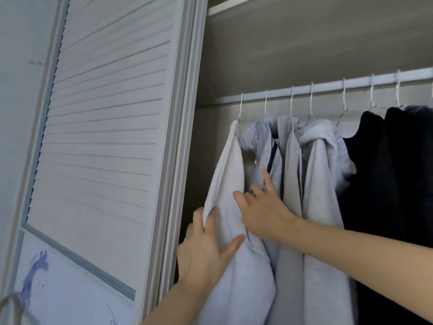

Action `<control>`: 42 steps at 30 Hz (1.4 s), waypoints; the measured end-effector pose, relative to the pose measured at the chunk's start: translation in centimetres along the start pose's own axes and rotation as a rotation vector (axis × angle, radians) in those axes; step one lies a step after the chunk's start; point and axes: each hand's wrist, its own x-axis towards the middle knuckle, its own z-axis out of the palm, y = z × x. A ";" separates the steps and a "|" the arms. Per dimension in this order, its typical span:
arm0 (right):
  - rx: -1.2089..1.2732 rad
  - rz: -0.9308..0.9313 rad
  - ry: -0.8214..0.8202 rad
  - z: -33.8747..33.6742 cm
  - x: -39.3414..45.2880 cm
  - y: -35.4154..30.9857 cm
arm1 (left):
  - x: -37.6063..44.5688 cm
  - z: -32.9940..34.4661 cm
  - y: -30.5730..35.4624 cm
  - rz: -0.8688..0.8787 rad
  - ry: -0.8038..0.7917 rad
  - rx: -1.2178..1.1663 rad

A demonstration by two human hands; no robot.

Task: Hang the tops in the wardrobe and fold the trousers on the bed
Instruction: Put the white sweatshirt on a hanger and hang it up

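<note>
The white top [230,184] hangs at the left end of the rail [328,86], nearest the louvred door [105,127], with only a narrow gap to the door frame. The left hand [206,252] grips its lower folds, fingers curled into the cloth. The right hand [262,207], fingers extended, presses between it and the grey zip top [269,160] beside it. Dark garments [386,172] crowd the rail's right end.

White top [230,184], pale grey hoodies [321,184], black garments [386,172].
</note>
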 end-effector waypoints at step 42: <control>1.227 -0.307 -0.034 -26.2 -20.6 -28.8 | -42.6 -26.2 -2.8 -0.568 -0.120 0.244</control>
